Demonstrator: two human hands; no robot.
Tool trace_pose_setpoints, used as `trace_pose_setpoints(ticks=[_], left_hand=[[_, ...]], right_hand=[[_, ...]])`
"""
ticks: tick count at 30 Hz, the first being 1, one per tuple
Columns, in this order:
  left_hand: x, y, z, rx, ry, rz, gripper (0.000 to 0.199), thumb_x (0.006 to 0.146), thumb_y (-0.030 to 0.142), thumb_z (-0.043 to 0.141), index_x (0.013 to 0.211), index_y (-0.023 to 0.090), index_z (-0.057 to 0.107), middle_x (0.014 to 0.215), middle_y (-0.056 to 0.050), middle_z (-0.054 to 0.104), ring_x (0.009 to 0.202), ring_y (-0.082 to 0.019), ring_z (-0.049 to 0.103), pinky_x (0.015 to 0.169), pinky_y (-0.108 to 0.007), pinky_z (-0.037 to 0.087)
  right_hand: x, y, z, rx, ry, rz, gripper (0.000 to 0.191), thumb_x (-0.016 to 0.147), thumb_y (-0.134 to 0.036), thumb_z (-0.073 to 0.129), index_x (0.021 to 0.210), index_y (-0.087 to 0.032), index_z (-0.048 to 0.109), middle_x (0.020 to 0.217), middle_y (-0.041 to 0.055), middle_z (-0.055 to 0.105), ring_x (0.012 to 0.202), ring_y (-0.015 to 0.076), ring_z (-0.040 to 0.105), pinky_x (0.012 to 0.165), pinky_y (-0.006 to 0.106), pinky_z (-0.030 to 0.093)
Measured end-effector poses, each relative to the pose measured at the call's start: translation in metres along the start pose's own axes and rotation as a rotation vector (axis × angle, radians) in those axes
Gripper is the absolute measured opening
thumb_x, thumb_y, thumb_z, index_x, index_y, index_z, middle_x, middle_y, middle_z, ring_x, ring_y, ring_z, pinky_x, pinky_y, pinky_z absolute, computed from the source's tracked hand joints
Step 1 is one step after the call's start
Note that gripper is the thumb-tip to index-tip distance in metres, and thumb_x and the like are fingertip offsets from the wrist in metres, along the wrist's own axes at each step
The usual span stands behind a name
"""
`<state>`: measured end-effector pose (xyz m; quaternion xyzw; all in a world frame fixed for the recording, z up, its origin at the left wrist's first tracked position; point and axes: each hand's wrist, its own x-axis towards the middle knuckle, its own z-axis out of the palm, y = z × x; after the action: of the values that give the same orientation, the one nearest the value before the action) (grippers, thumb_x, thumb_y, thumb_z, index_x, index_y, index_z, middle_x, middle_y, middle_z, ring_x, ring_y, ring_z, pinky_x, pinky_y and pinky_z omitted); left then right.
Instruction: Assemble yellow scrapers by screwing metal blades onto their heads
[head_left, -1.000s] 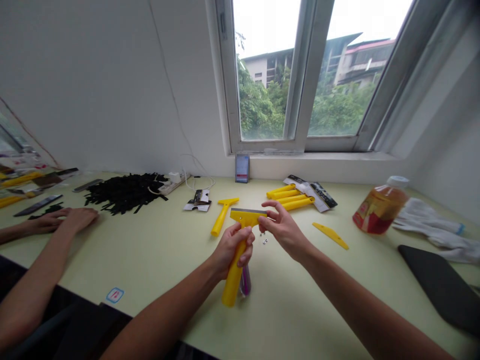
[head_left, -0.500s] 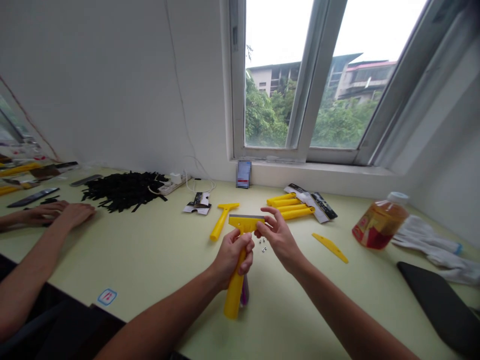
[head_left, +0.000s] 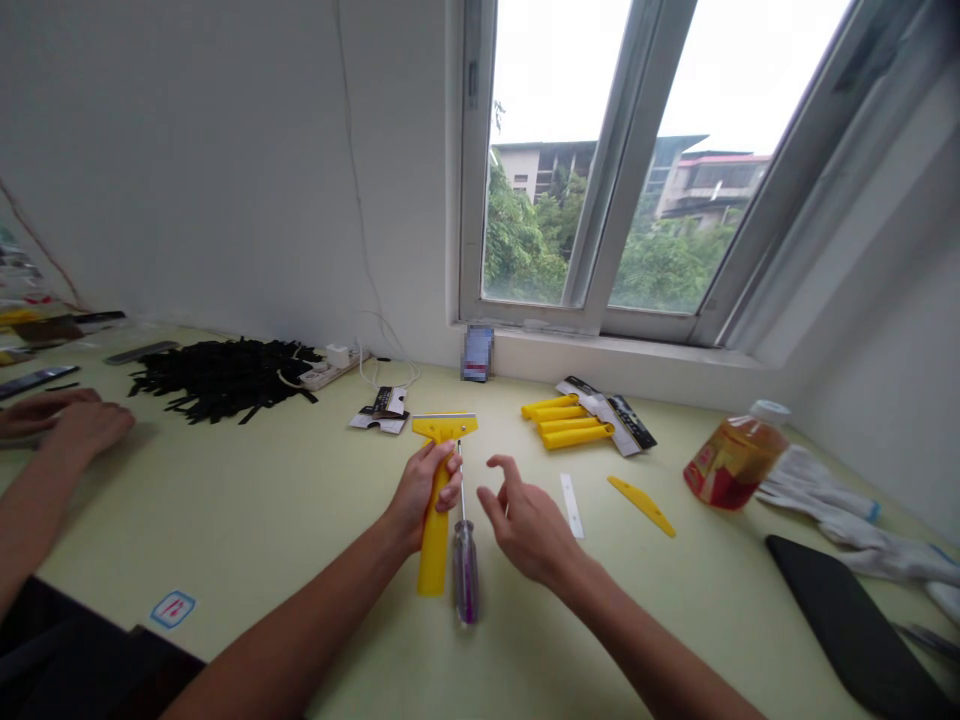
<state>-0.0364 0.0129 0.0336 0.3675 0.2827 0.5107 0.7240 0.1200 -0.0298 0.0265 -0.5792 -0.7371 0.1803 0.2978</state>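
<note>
My left hand (head_left: 426,490) is closed around the handle of a yellow scraper (head_left: 433,560), its wide head pointing away from me. A metal blade edge runs along the top of that head, and a small screw shows at its right side. Just right of the handle lies a screwdriver (head_left: 466,575) with a clear and purple grip, its shaft reaching up by my left fingers. My right hand (head_left: 529,525) hovers right of the screwdriver, thumb and index finger apart, with nothing visible in it. Beyond it are a white strip (head_left: 571,505) and a yellow plastic piece (head_left: 641,505).
Several yellow handles (head_left: 574,430) lie beside packaging cards (head_left: 634,425). A bottle of reddish liquid (head_left: 735,460), white gloves (head_left: 817,510) and a black flat object (head_left: 847,620) are on the right. Leftward are a black strip pile (head_left: 225,375) and another person's hands (head_left: 82,425).
My right hand has left the scraper head and moved down, fingers parting. My left hand has moved the scraper left, uncovering the screwdriver. A second scraper and small metal nuts no longer show.
</note>
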Motion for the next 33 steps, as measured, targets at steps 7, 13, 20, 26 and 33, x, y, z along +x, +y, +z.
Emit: trace_pose_setpoints(ticks=[7,13,20,26,33], left_hand=[[0.008,0.013,-0.012,-0.011,0.055,0.053,0.033,0.077,0.035,0.07,0.071,0.017,0.043,0.058,0.008,0.045,0.033,0.001,0.03,0.031,-0.012,0.023],[0.007,0.011,-0.01,0.006,0.008,0.055,0.033,0.079,0.036,0.069,0.071,0.016,0.044,0.06,0.008,0.046,0.033,0.001,0.031,0.03,-0.013,0.023],[0.0,0.016,-0.001,-0.026,0.014,0.004,0.043,0.073,0.045,0.075,0.073,0.018,0.041,0.054,0.011,0.043,0.031,0.001,0.029,0.028,-0.012,0.021],[-0.002,0.01,0.001,0.007,-0.023,-0.009,0.042,0.075,0.045,0.073,0.074,0.018,0.041,0.053,0.011,0.042,0.03,0.001,0.029,0.029,-0.012,0.022],[-0.001,0.008,0.0,0.03,-0.025,-0.006,0.042,0.076,0.045,0.073,0.073,0.018,0.041,0.053,0.011,0.042,0.03,0.001,0.029,0.029,-0.012,0.021]], right_hand=[[-0.04,-0.033,0.03,-0.392,-0.251,-0.093,0.067,0.085,-0.048,0.046,0.141,-0.014,0.036,0.082,0.0129,0.072,0.07,0.031,0.068,0.058,0.035,0.041],[-0.033,-0.029,0.015,-0.465,-0.232,-0.12,0.056,0.077,-0.023,0.049,0.132,-0.018,0.046,0.078,0.01,0.072,0.065,0.028,0.068,0.053,0.031,0.038],[-0.013,-0.022,-0.092,-0.286,0.354,-0.167,0.017,0.088,-0.035,0.051,0.091,-0.02,0.059,0.074,0.0026,0.071,0.059,0.016,0.065,0.058,0.026,0.045],[-0.027,-0.009,-0.154,-0.352,0.872,-0.223,0.024,0.087,-0.043,0.054,0.077,-0.022,0.059,0.051,-0.0013,0.059,0.045,0.0167,0.058,0.047,0.027,0.042],[-0.038,-0.016,-0.159,-0.287,0.839,-0.359,0.017,0.085,-0.039,0.057,0.079,-0.023,0.061,0.053,-0.0024,0.061,0.044,0.0147,0.059,0.045,0.027,0.043]])
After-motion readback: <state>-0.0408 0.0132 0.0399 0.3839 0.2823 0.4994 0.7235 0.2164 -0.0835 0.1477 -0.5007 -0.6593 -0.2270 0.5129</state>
